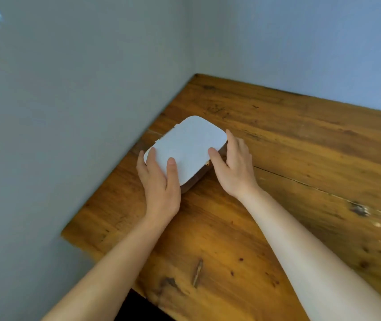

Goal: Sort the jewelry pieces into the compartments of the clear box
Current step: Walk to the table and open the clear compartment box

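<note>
A rounded box (187,147) with a pale, glaring lid lies shut on the wooden table (289,158), close to the left wall. A small gold clasp (207,163) shows on its near right side. My left hand (159,181) grips the box's near left corner, thumb and a finger on the lid. My right hand (233,163) holds the right side, thumb resting on the lid's edge. No jewelry pieces are in sight; the inside of the box is hidden.
The table sits in a corner between two grey-blue walls (69,112). Its left edge (124,163) runs along the wall beside the box. The near edge (138,288) drops to a dark gap at the bottom.
</note>
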Available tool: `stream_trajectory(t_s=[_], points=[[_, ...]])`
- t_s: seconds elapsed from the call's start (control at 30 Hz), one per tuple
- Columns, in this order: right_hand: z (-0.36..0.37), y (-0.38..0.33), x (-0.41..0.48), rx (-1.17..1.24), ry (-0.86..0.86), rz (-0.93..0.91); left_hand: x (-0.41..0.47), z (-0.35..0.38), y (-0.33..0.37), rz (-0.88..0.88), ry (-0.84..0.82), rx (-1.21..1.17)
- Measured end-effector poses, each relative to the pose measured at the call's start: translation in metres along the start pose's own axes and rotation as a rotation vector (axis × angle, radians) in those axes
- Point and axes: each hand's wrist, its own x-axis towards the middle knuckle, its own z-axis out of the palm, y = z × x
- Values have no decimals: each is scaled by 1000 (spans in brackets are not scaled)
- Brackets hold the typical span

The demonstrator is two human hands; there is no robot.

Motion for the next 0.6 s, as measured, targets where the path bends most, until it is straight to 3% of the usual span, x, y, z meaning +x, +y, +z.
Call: stream_trajectory(t_s=[0.23, 0.5, 0.6], points=[[-22, -3, -105, -36, 124, 86, -67, -33, -10, 94, -186, -57], [-14, 11, -155, -38, 34, 204, -98, -53, -35, 200, -409, 117], [-9, 15, -160, -92, 45, 209, -97, -54, -44, 270, -390, 172]])
